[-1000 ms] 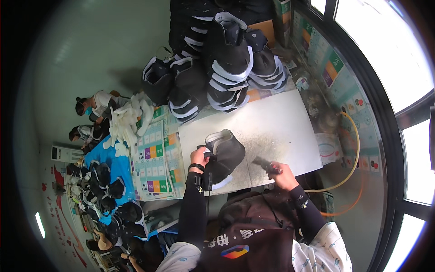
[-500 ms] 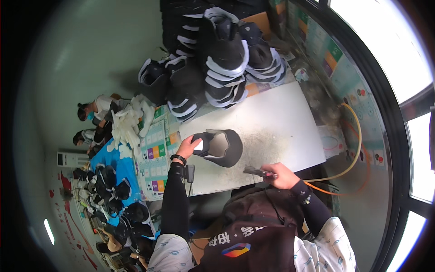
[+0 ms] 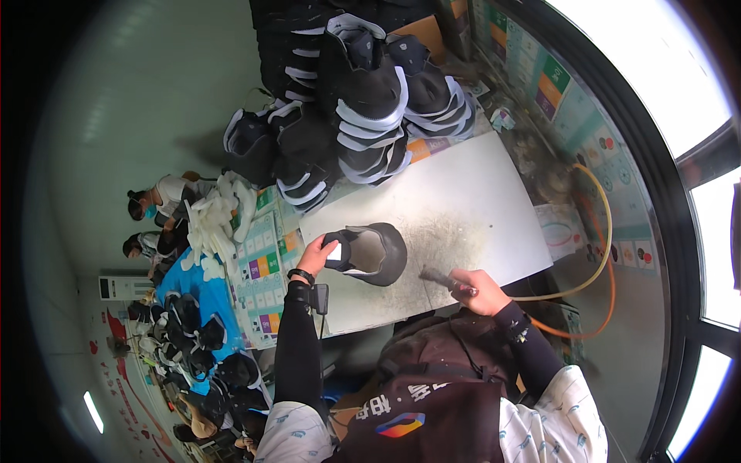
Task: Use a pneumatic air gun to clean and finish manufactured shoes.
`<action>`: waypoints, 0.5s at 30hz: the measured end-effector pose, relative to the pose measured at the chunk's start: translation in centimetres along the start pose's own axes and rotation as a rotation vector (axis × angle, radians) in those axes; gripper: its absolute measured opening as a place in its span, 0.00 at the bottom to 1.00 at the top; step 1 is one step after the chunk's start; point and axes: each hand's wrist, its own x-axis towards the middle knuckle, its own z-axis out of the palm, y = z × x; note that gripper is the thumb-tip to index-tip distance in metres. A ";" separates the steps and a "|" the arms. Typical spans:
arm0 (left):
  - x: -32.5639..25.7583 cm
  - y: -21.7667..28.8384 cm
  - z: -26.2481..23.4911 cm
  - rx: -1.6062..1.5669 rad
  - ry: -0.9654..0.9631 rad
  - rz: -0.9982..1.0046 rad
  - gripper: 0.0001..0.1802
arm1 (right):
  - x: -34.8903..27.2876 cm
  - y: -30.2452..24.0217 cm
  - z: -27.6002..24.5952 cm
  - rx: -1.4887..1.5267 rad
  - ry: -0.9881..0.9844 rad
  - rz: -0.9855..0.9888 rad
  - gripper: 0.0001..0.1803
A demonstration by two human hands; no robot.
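A black shoe upper [image 3: 390, 258] with a pale grey lining lies on the white board, its opening facing up. My left hand [image 3: 315, 255] is closed on its collar end, beside a small white label. To the right, my right hand [image 3: 480, 293] is wrapped round a dark hand tool [image 3: 436, 276] with red on its handle. The tool's head points left toward the upper, apart from it and just above the board. What kind of tool it is, I cannot make out.
The scuffed white board [image 3: 502, 201] covers the table before me. Stacked black uppers with grey edges [image 3: 370, 116] stand at the back. A yellow hose [image 3: 606, 231] and an orange one loop at the right. Two people sit far left, near white foot-shaped pieces [image 3: 212, 212].
My view has shifted slightly. The upper has turned a little in my left hand. The tool in my right hand has tilted, its head now higher relative to its handle.
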 end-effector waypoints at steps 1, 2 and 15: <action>-0.1 0.0 0.0 0.013 0.012 0.014 0.16 | 0.0 0.1 -0.2 -0.043 -0.064 -0.034 0.07; 0.0 0.0 -0.1 0.025 0.024 0.030 0.16 | 0.2 0.3 -0.3 -0.057 -0.091 -0.087 0.07; -1.6 3.6 0.4 0.221 -0.052 0.093 0.15 | 0.4 1.7 -1.9 -0.144 -0.045 0.048 0.13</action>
